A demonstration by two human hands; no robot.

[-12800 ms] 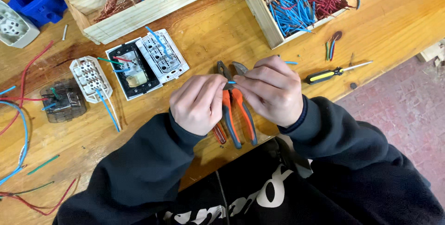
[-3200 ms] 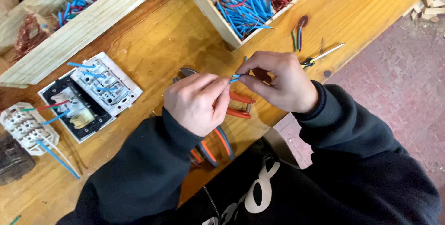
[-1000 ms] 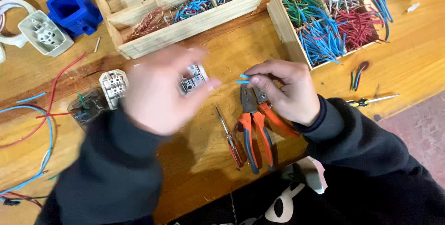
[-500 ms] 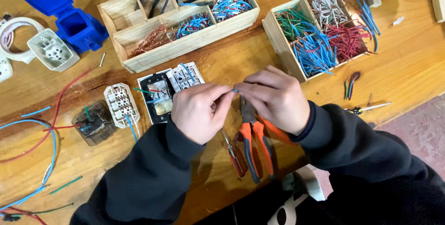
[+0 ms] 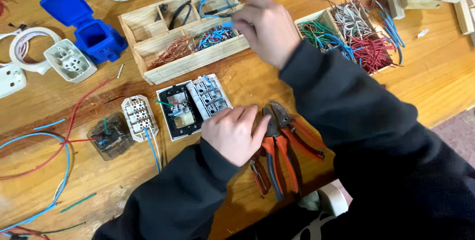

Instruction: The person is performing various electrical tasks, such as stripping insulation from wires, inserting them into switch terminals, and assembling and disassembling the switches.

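Your right hand [image 5: 264,29] pinches a short blue wire [image 5: 228,24] over the wooden tray [image 5: 193,62]; your left hand [image 5: 232,133] rests loosely curled, empty, beside the pliers [image 5: 279,143]. The switch plate [image 5: 194,104] carries few wires; most terminals look unwired.

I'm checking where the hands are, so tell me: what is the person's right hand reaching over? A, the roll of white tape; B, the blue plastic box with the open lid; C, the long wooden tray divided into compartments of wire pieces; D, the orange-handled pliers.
C: the right hand is over the long wooden divided tray, pinching a small blue wire piece.
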